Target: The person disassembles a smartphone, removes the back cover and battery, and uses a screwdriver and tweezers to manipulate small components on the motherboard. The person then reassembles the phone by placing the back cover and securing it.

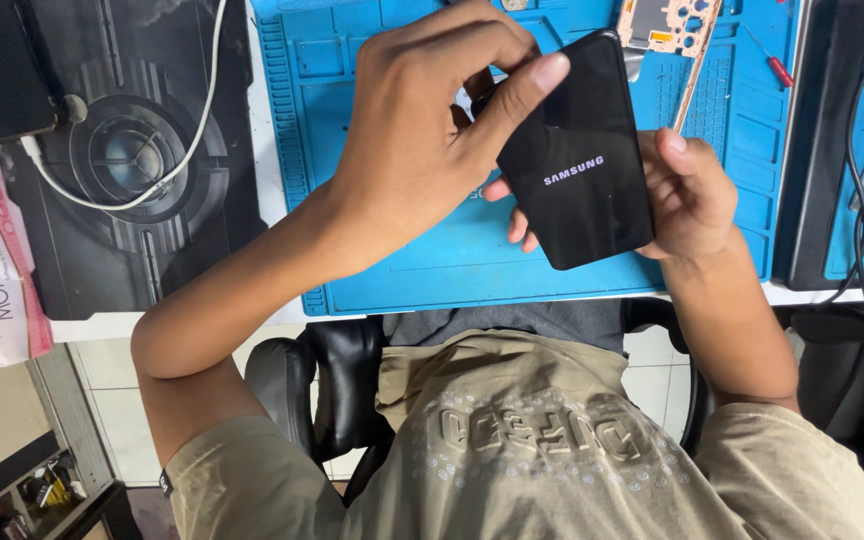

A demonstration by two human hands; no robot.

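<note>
Over the blue mat (402, 270), the right hand (687, 195) clasps the black phone (582, 160) by its edge while the left hand (422, 140) pinches its upper corner.

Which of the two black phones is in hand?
The black phone over the blue mat, gripped by the left hand and right hand. The other phone lies untouched at the far left.

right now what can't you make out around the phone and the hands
- Head view: the black phone's underside, turned away from the camera.
- Left hand's inner fingertips, behind its own knuckles.
- Right hand's fingers, mostly behind the phone.
- Orange frame part, cut off by the top edge.
- Red screwdriver, too small for its tip.
</note>
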